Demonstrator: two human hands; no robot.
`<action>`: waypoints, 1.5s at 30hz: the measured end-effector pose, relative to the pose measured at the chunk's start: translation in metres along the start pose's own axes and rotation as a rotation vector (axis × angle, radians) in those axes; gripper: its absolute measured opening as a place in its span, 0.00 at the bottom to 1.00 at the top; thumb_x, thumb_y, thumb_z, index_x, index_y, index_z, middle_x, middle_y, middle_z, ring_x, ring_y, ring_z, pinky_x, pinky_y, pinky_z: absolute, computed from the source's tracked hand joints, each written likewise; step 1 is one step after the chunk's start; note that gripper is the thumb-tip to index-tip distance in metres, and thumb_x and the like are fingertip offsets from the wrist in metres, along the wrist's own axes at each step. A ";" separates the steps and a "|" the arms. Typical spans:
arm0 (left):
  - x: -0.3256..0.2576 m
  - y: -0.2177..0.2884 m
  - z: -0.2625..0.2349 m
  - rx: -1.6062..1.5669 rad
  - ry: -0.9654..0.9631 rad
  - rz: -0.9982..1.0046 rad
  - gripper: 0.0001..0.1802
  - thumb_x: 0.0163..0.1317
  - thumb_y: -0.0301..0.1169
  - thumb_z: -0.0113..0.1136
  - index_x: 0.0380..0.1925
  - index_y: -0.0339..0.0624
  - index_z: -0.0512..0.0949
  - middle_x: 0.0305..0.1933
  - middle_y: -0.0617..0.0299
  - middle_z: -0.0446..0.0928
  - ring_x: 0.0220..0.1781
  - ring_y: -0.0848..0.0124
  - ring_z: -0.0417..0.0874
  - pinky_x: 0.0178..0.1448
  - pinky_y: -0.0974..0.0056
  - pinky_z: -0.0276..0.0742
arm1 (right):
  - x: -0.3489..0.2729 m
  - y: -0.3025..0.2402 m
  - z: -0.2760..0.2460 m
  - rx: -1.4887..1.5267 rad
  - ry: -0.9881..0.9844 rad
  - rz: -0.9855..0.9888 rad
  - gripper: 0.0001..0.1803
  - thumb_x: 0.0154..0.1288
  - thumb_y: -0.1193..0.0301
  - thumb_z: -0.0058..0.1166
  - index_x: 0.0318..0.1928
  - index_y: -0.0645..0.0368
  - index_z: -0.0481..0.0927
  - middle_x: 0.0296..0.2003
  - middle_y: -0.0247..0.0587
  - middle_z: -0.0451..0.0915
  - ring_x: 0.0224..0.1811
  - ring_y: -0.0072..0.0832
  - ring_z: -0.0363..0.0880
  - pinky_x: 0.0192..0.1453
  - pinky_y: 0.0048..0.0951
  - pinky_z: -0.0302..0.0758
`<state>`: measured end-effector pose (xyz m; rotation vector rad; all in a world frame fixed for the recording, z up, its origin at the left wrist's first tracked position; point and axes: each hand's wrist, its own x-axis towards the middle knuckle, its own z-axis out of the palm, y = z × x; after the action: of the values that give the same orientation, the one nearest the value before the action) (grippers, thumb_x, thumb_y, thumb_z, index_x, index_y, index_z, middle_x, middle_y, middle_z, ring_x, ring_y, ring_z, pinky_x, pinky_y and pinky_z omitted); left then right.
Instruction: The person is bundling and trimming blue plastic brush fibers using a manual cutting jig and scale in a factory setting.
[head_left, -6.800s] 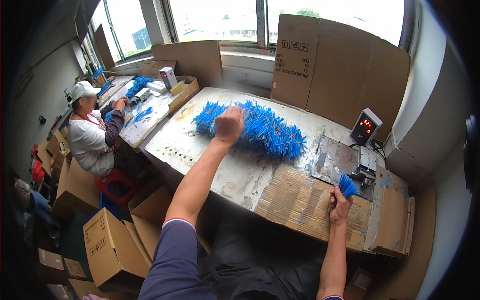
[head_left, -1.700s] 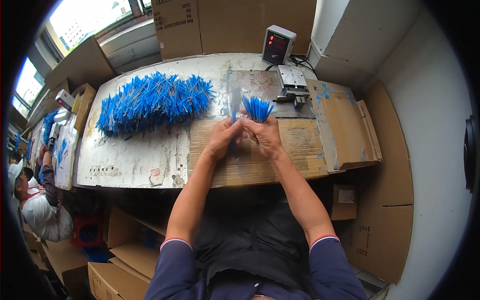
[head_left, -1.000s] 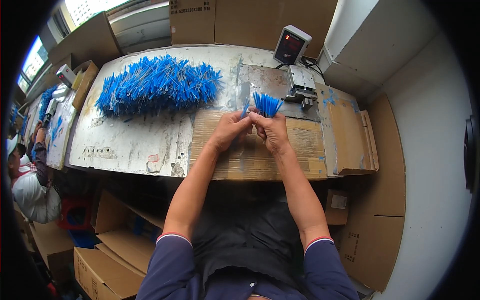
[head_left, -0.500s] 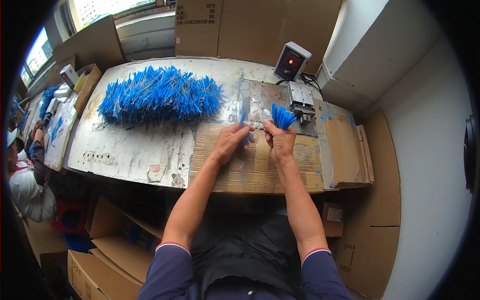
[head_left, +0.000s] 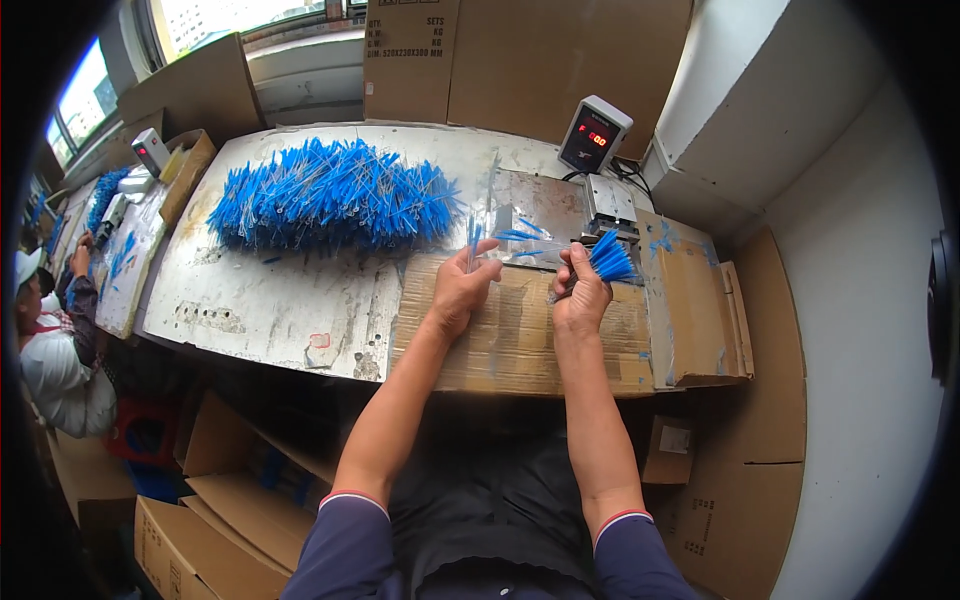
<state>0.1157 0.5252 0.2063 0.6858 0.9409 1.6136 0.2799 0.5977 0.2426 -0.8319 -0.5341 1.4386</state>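
Observation:
My right hand (head_left: 582, 295) is closed round a bundle of thin sticks (head_left: 612, 258) with blue ends fanning out to the right and grey shafts at its lower left. To its left, my left hand (head_left: 462, 292) is raised with thumb and forefinger a little apart. A few thin sticks (head_left: 474, 236), blurred, stand up at its fingers and seem held there. Between the hands, several loose blue-ended sticks (head_left: 522, 236) show over the metal plate (head_left: 540, 195). A large heap of such sticks (head_left: 330, 195) lies on the table's left half.
Behind my right hand stand a small metal device (head_left: 608, 203) and a box with a red lit display (head_left: 594, 135). Flattened cardboard (head_left: 500, 350) covers the table's near edge. Open cartons (head_left: 225, 520) sit below left. Another person (head_left: 60, 370) works at a table far left.
My hands have moved apart, the right one shifting right with its bundle. Loose sticks now show between them. The red display has changed. The whole view has shifted slightly.

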 end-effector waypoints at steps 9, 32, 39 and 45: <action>0.003 0.004 -0.006 -0.248 -0.032 0.009 0.30 0.65 0.33 0.70 0.65 0.36 0.72 0.32 0.69 0.77 0.23 0.85 0.68 0.24 0.77 0.58 | -0.041 0.051 0.014 0.014 -0.029 0.162 0.07 0.63 0.74 0.69 0.38 0.59 0.82 0.31 0.41 0.85 0.18 0.18 0.71 0.17 0.20 0.61; 0.001 -0.001 0.001 0.202 0.006 0.021 0.13 0.66 0.37 0.69 0.43 0.40 0.82 0.33 0.70 0.81 0.27 0.85 0.72 0.29 0.75 0.64 | -0.033 0.028 -0.003 -0.915 -0.625 -0.275 0.10 0.69 0.79 0.54 0.48 0.62 0.84 0.32 0.45 0.87 0.34 0.27 0.85 0.41 0.30 0.78; 0.002 0.004 0.000 -0.079 -0.035 -0.028 0.20 0.78 0.44 0.51 0.53 0.38 0.76 0.27 0.66 0.75 0.15 0.85 0.61 0.18 0.78 0.52 | -0.015 0.020 -0.022 -0.506 -0.404 0.071 0.05 0.68 0.75 0.61 0.41 0.64 0.84 0.26 0.34 0.81 0.20 0.14 0.71 0.23 0.19 0.66; 0.005 0.000 -0.009 0.019 -0.172 -0.024 0.21 0.80 0.45 0.47 0.51 0.38 0.77 0.25 0.67 0.76 0.15 0.85 0.61 0.18 0.77 0.53 | -0.014 0.001 0.003 -0.254 -0.286 0.102 0.05 0.62 0.76 0.68 0.35 0.62 0.84 0.24 0.31 0.79 0.16 0.12 0.67 0.17 0.17 0.59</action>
<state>0.1067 0.5277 0.2018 0.8097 0.8371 1.5004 0.2761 0.5847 0.2458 -0.8668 -0.9168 1.6165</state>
